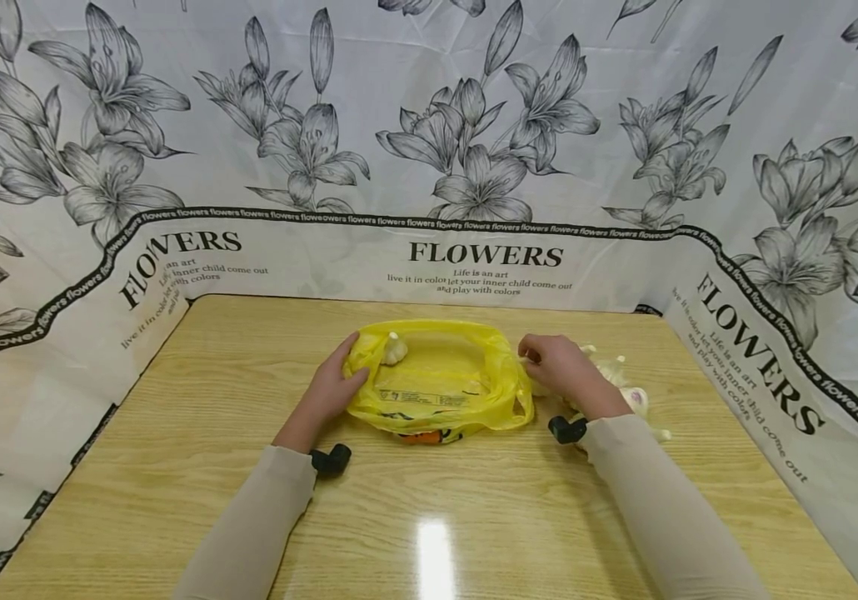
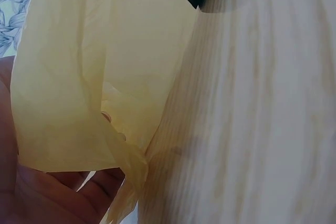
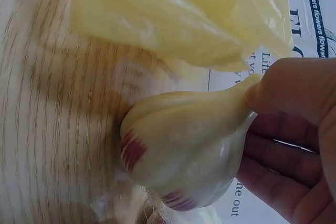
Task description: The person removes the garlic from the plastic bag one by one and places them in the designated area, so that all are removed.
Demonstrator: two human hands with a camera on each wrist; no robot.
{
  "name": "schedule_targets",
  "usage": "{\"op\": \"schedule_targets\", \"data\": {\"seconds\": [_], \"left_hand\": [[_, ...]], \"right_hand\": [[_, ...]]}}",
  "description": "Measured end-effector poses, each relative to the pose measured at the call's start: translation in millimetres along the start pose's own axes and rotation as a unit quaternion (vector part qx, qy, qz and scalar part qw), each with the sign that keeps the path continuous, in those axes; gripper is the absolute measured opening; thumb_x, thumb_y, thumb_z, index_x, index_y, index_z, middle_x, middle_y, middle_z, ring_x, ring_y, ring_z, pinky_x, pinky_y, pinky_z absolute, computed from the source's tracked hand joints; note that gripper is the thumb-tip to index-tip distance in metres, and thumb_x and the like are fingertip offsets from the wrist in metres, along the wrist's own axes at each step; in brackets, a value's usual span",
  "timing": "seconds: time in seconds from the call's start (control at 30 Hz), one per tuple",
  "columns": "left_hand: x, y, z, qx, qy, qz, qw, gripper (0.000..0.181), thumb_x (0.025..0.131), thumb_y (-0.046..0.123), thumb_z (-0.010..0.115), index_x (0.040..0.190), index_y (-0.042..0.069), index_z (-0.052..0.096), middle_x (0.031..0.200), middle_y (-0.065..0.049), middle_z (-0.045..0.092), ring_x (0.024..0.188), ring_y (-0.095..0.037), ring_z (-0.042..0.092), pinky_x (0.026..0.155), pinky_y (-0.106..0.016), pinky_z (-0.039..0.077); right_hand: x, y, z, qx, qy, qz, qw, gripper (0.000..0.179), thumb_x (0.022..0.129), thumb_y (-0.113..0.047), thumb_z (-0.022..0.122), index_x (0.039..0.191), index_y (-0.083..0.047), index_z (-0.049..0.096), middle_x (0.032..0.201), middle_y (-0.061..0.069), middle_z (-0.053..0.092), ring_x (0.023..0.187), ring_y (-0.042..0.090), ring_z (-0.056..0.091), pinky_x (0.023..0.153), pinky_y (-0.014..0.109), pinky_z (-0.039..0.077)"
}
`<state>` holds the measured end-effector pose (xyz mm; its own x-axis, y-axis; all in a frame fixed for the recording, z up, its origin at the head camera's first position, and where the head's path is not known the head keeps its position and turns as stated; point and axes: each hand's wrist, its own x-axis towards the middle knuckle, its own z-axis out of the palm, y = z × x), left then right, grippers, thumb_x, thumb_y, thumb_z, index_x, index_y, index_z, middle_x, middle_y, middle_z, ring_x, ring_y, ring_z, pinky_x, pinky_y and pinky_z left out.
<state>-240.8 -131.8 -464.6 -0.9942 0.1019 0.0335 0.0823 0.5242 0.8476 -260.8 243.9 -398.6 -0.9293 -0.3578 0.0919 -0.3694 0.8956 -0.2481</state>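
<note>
A yellow plastic bag (image 1: 500, 408) lies on the table with its mouth spread wide. My left hand (image 1: 330, 387) grips the bag's left side; in the left wrist view its fingers curl round the thin plastic (image 2: 63, 103). One white garlic bulb (image 1: 395, 350) is inside, at the left. Beside the bag's right edge, my right hand (image 1: 573, 375) pinches another garlic bulb (image 3: 178, 140) by its neck, between thumb and fingers. This bulb has purple streaks at its base and hangs beside the bag's wall in the right wrist view.
Several more garlic bulbs (image 1: 637, 402) lie right of the bag, partly hidden by my right hand and forearm. The wooden table (image 1: 369, 517) is bounded by a white flower-printed cloth (image 1: 324, 258) at the back and sides. Each wrist carries a black mount (image 1: 333, 460).
</note>
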Motion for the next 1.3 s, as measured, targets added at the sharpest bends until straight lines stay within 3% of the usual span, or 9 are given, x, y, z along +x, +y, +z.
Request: {"op": "schedule_targets", "data": {"seconds": [0.23,0.63,0.87,1.3], "left_hand": [[-0.1,0.5,0.1,-0.002,-0.001,-0.005,1.0000,0.068,0.098,0.028,0.053,0.156,0.028,0.017,0.161,-0.007,0.024,0.148,-0.030,0.024,0.118,-0.051,0.025],[0.0,0.4,-0.2,0.001,-0.002,-0.001,1.0000,0.069,0.097,0.027,0.052,0.156,0.026,0.018,0.160,-0.009,0.025,0.147,-0.032,0.025,0.117,-0.052,0.025],[-0.4,0.9,0.2,-0.003,-0.003,-0.001,1.0000,0.069,0.097,0.027,0.053,0.156,0.027,0.017,0.161,-0.008,0.024,0.147,-0.032,0.024,0.118,-0.052,0.025],[-1.0,0.9,0.1,-0.001,0.001,0.004,1.0000,0.068,0.098,0.028,0.053,0.156,0.026,0.018,0.160,-0.008,0.025,0.147,-0.031,0.025,0.118,-0.051,0.025]], "right_hand": [[-4.1,7.2,-5.8,-0.004,0.001,0.002,1.0000,0.017,0.090,-0.009,0.059,0.105,-0.006,0.065,0.090,0.008,0.064,0.075,0.022,0.053,0.069,0.038,0.046],[-11.1,13.2,-13.0,0.000,-0.003,0.006,1.0000,0.022,0.089,-0.004,0.057,0.109,-0.002,0.067,0.105,0.015,0.068,0.095,0.031,0.063,0.085,0.048,0.052],[-11.7,7.0,-14.8,0.002,0.000,-0.006,1.0000,0.025,0.089,-0.005,0.057,0.112,-0.003,0.067,0.112,0.018,0.067,0.101,0.035,0.063,0.087,0.051,0.051],[-6.1,-16.3,-14.2,-0.008,0.044,-0.032,0.9985,0.020,0.089,-0.008,0.060,0.107,-0.006,0.069,0.112,0.015,0.067,0.102,0.035,0.063,0.087,0.050,0.051]]}}
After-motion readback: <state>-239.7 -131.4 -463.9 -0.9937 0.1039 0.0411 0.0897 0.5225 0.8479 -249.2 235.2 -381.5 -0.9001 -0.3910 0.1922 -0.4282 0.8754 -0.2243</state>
